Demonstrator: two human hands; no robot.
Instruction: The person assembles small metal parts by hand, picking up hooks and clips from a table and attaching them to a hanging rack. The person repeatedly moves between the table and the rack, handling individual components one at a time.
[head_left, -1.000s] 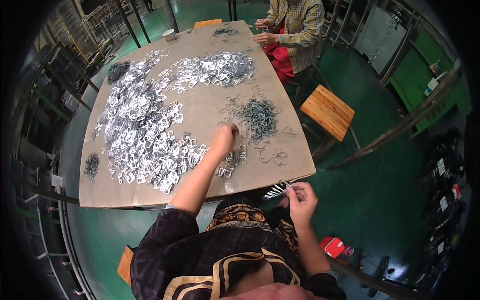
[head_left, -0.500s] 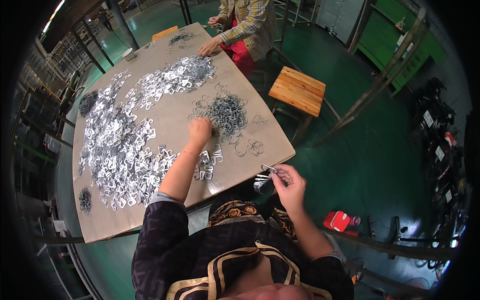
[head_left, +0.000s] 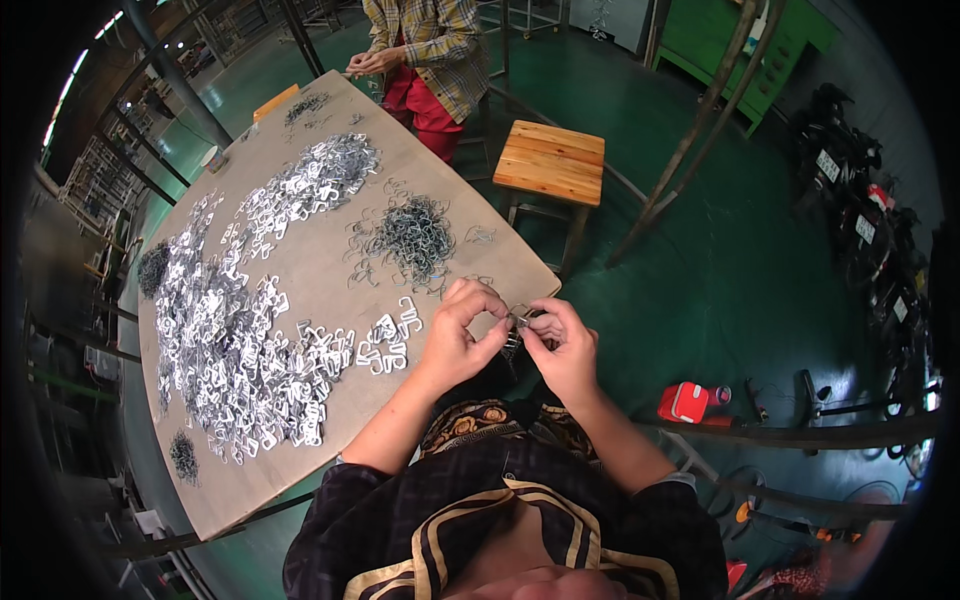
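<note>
My left hand (head_left: 462,330) and my right hand (head_left: 562,345) meet just off the near right corner of the wooden table (head_left: 300,250). Between their fingertips they pinch a small bunch of silvery metal parts (head_left: 518,325). A few flat silver buckle pieces (head_left: 385,340) lie on the table just left of my left hand. A heap of dark wire clips (head_left: 412,235) sits beyond my hands. A wide spread of shiny metal buckles (head_left: 225,330) covers the table's left half.
Another person (head_left: 425,50) in a plaid shirt and red trousers works at the far end of the table. A wooden stool (head_left: 550,160) stands to the right on the green floor. A red object (head_left: 688,402) lies on the floor at my right.
My left hand has left the table top and come to my right hand. Both hands now hold the metal parts together at the table's edge. The view has shifted.
</note>
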